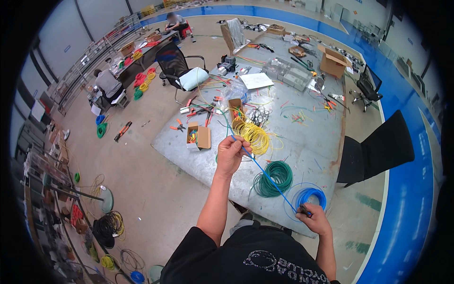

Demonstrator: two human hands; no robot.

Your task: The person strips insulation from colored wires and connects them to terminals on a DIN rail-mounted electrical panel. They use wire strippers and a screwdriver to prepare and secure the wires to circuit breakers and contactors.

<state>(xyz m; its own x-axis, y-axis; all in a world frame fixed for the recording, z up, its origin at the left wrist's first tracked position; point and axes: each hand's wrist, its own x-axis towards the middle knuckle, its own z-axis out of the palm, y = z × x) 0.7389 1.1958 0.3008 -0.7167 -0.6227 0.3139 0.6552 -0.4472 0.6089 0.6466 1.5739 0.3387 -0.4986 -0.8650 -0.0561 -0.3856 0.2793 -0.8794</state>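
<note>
My left hand (231,155) is raised over the near left part of the metal table, its thumb and fingers pinching a blue wire (267,176). The wire runs taut and slanting down to my right hand (316,220) by the table's near right edge. That hand is closed around a small dark tool (304,211) at the wire's lower end; its exact kind is too small to tell. Right beside it lies a blue wire coil (322,198). Beneath the stretched wire sits a green wire coil (279,179), and a yellow wire coil (257,141) is just beyond my left hand.
An open cardboard box (204,136) of small coloured pieces stands on the metal table (312,142), with red-handled pliers (178,126) nearby. Clear plastic bins (288,73) are farther back. A black chair (378,149) flanks the right edge. Two people sit working at the far left.
</note>
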